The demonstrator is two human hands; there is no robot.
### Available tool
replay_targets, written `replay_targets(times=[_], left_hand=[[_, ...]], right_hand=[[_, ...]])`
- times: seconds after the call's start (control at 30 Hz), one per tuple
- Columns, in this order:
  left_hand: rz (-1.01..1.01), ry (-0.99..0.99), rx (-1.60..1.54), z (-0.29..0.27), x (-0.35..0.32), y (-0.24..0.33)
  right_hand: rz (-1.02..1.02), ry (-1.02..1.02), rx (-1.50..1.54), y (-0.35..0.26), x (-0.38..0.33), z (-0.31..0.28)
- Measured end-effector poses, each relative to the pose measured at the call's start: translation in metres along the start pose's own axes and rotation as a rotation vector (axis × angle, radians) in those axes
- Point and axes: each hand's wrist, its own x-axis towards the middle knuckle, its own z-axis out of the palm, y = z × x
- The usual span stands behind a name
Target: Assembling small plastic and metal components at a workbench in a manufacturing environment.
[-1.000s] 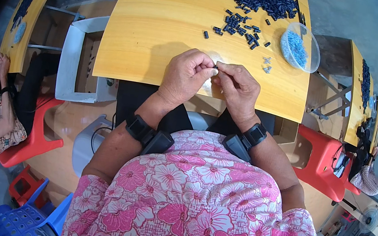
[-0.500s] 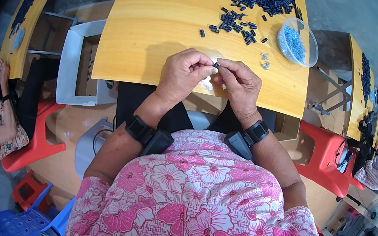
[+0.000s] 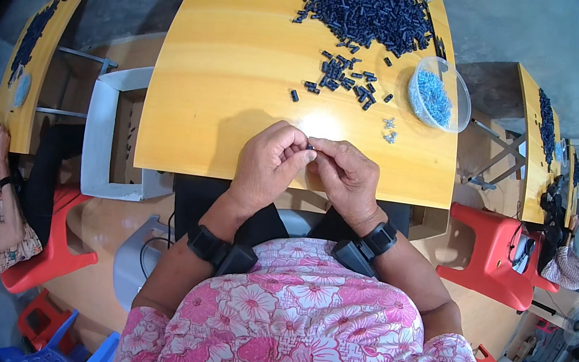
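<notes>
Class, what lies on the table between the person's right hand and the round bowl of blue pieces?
In the head view, a few small clear pieces lie on the table between the right hand and the bowl.

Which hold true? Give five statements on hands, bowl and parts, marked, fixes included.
1. The bare left hand and bare right hand meet at a small dark piece. True.
2. A round clear plastic bowl stands on the yellow wooden table. True.
3. The bowl holds red pieces. False: its small pieces are light blue.
4. A large heap of small black cylindrical parts lies toward the table's far side. True.
5. The bowl stands at the heap's left. False: it stands to the right, nearer the hands.
</notes>
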Motion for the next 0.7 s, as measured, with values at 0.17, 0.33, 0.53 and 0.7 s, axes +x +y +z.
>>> replay_targets(times=[0.17,0.33,0.53,0.7], left_hand=[[-0.001,-0.013,0.011,0.003,0.000,0.000],[-0.003,-0.032,0.052,0.001,0.001,0.002],[0.015,-0.041,0.038,-0.001,0.002,0.006],[0.008,-0.046,0.006,-0.002,0.001,0.003]], right_hand=[[-0.024,0.065,-0.183,-0.005,0.024,-0.019],[-0.101,0.111,-0.512,0.002,0.075,-0.050],[0.011,0.080,-0.727,0.023,0.120,-0.064],[0.053,-0.087,-0.929,0.027,0.140,-0.062]])
